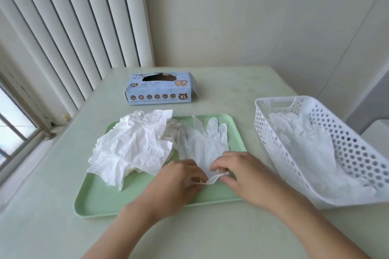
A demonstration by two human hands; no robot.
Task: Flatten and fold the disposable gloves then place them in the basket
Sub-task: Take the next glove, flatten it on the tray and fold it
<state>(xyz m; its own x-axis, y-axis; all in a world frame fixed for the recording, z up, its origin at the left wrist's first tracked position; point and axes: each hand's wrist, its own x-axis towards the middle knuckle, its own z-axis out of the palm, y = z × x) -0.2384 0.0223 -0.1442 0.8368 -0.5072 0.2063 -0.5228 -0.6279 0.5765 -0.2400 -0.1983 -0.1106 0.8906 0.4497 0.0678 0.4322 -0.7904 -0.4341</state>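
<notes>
Flat on the green tray [101, 202] lies one white glove [202, 143], fingers pointing away from the person. Both hands work at its cuff, at the near end: the left hand [179, 183] pinches the cuff edge from the left, the right hand [242, 172] pinches it from the right, and the edge lifts slightly between them. Just beside this glove, on the tray's left half, sits a crumpled pile of gloves [132, 147]. The white basket [280, 145] stands on the bench [231, 237] to the right, tilted, with gloves inside. A blue glove box [160, 88] stands beyond the tray.
</notes>
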